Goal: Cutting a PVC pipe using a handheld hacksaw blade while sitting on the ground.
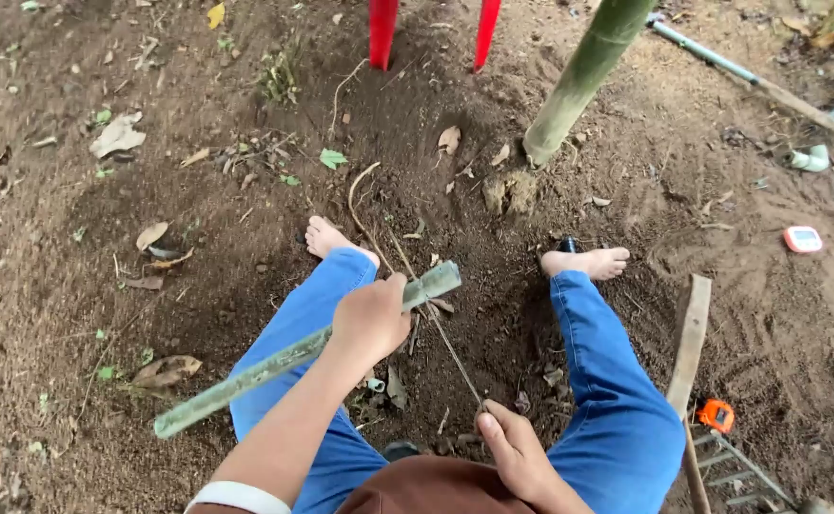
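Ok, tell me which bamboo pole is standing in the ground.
The thick bamboo pole at top right: it rises at a slant from the soil. The thin bamboo pole lies across the person's lap, gripped by the left hand.

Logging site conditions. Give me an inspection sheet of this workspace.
Surface: bare brown soil, loose, strewn with dry leaves and twigs.
Job's things: green bamboo stick lying across the lap; thin strip running from it down to the right hand.
Clutter: orange tape measure, wooden slat, small white and red device, metal rack at lower right.
Hands: left hand closed around the bamboo stick; right hand pinching the thin strip.
Cables: nothing seen.
Surroundings: thick upright bamboo pole set in the soil, two red legs at top, pipes at upper right.
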